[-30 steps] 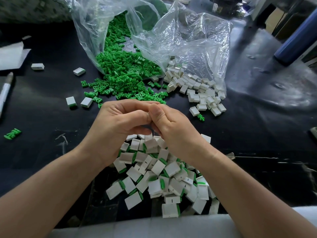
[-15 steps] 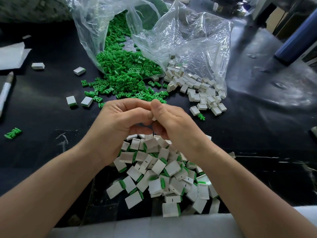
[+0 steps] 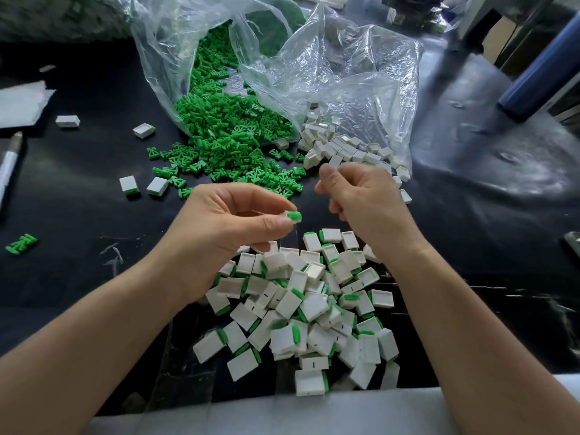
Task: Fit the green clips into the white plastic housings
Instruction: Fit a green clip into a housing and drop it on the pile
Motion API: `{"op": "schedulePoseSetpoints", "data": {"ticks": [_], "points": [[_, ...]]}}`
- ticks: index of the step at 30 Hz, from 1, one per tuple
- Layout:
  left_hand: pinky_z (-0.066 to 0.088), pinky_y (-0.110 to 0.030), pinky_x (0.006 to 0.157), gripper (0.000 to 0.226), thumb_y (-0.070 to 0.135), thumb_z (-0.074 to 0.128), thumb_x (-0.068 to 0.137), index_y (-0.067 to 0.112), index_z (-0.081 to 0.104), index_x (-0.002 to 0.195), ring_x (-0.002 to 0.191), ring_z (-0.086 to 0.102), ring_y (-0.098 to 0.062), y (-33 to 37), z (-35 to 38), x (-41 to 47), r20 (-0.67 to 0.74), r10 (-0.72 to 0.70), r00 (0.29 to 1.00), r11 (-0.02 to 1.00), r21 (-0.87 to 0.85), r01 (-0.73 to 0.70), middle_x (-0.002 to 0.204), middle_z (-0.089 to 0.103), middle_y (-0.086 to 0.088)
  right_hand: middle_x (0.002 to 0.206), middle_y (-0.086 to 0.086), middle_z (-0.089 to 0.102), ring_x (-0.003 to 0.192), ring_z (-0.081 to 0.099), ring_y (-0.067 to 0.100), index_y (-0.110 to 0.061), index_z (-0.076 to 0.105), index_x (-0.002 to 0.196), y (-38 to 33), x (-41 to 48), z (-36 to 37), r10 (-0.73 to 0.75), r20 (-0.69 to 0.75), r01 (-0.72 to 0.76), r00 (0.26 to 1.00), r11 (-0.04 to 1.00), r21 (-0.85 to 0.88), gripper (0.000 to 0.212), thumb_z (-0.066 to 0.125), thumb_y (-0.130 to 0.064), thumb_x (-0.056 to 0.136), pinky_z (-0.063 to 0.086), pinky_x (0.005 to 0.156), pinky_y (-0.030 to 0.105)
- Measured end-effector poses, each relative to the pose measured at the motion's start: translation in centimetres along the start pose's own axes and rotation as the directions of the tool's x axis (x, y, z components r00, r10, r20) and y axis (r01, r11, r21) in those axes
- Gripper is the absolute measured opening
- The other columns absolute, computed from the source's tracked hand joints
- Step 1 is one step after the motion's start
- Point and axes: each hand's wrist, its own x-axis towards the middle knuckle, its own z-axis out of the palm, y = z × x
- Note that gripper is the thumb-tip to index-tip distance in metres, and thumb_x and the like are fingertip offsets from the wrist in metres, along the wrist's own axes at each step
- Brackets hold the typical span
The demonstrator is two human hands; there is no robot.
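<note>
Seemingly one fit is complete: the left hand, at the centre of the frame, pinches a white housing between thumb and forefinger. A green clip is seated in its end, with only the clip's cap showing. The right hand is up and to the right, apart from that part, its fingers curled loosely toward the palm. Nothing shows between them, though I cannot tell whether the palm hides a piece. Its thumb tip is near the loose housings spilling from the bag at upper centre.

By my reading, the next move is to drop the fitted part onto the pile just below the hands. A fresh housing and one of the clips heaped at the bag's left mouth would follow. That calls for turning the housing so its open end faces the clip.

The housings are small, flat rectangular shells, matte white and hard-looking, some with a thin dark slit on one face. The clips are bright green and branched in outline, and probably snag on each other. The bag is thin, clear, crinkled film. The table is black and faintly glossy.
</note>
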Motion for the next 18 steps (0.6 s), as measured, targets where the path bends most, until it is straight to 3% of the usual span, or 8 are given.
{"op": "schedulePoseSetpoints", "data": {"ticks": [3, 5, 8, 12, 13, 15, 18], "points": [[0.051, -0.016, 0.058, 0.026, 0.016, 0.083, 0.046, 0.017, 0.076, 0.072, 0.068, 0.066, -0.011, -0.1, -0.1, 0.0, 0.044, 0.012, 0.999, 0.999, 0.043, -0.014, 0.078, 0.073, -0.007, 0.085, -0.004, 0.062, 0.077, 0.054, 0.010, -0.017, 0.067, 0.096, 1.4, 1.3, -0.4, -0.100, -0.167, 0.054, 0.981, 0.964, -0.262, 0.017, 0.054, -0.028, 0.091, 0.037, 0.073, 0.021], [0.051, -0.020, 0.061, 0.013, 0.022, 0.069, 0.061, 0.018, 0.076, 0.071, 0.074, 0.067, -0.014, -0.1, -0.2, 0.2, 0.018, 0.014, 1.000, 1.000, 0.021, -0.014, 0.081, 0.073, -0.008, 0.111, 0.004, 0.058, 0.101, 0.052, 0.018, -0.016, 0.063, 0.113, 2.4, 2.1, -0.7, -0.119, -0.203, 0.032, 0.972, 0.922, -0.385, 0.025, 0.054, -0.024, 0.091, 0.035, 0.088, 0.023], [0.052, -0.021, 0.059, 0.016, 0.022, 0.062, 0.066, 0.016, 0.076, 0.070, 0.074, 0.068, -0.014, -0.2, -0.5, 0.4, -0.019, 0.002, 1.000, 0.999, -0.032, -0.002, 0.080, 0.074, -0.006, 0.130, 0.008, 0.049, 0.122, 0.040, 0.025, -0.016, 0.054, 0.127, 3.4, 2.9, -0.8, -0.113, -0.186, -0.004, 0.976, 0.845, -0.534, 0.037, 0.054, -0.022, 0.091, 0.027, 0.102, 0.033], [0.051, -0.018, 0.054, 0.012, 0.013, 0.077, 0.056, 0.016, 0.076, 0.068, 0.068, 0.067, -0.014, 0.0, -0.3, 0.3, -0.005, 0.012, 1.000, 1.000, -0.017, -0.012, 0.076, 0.073, -0.004, 0.136, 0.007, 0.044, 0.127, 0.033, 0.026, -0.017, 0.049, 0.132, 3.7, 3.1, -0.3, -0.092, -0.131, -0.005, 0.987, 0.802, -0.598, 0.041, 0.052, -0.024, 0.092, 0.023, 0.105, 0.038], [0.051, -0.018, 0.053, 0.017, 0.019, 0.078, 0.052, 0.016, 0.076, 0.068, 0.067, 0.067, -0.013, 0.0, -0.3, 0.3, -0.008, 0.016, 1.000, 1.000, -0.019, -0.016, 0.075, 0.073, -0.004, 0.135, 0.007, 0.045, 0.126, 0.034, 0.027, -0.017, 0.051, 0.130, 3.7, 3.1, -0.2, -0.099, -0.125, 0.005, 0.987, 0.801, -0.599, 0.039, 0.052, -0.023, 0.092, 0.023, 0.105, 0.039], [0.051, -0.017, 0.053, 0.024, 0.030, 0.067, 0.052, 0.015, 0.076, 0.068, 0.066, 0.067, -0.012, -0.1, -0.2, 0.4, -0.027, 0.017, 1.000, 0.999, -0.031, -0.017, 0.073, 0.073, -0.003, 0.129, 0.008, 0.051, 0.122, 0.038, 0.028, -0.015, 0.059, 0.120, 3.7, 3.3, -0.2, -0.131, -0.137, 0.023, 0.982, 0.799, -0.601, 0.031, 0.054, -0.022, 0.090, 0.025, 0.103, 0.039], [0.050, -0.017, 0.051, 0.022, 0.029, 0.064, 0.054, 0.014, 0.075, 0.066, 0.064, 0.067, -0.011, -0.2, -0.1, 0.5, -0.037, 0.006, 0.999, 0.999, -0.037, -0.008, 0.073, 0.073, -0.004, 0.121, 0.007, 0.055, 0.117, 0.042, 0.027, -0.015, 0.063, 0.109, 3.9, 3.3, -0.2, -0.154, -0.154, 0.026, 0.976, 0.784, -0.620, 0.022, 0.056, -0.022, 0.089, 0.025, 0.097, 0.036]]}}
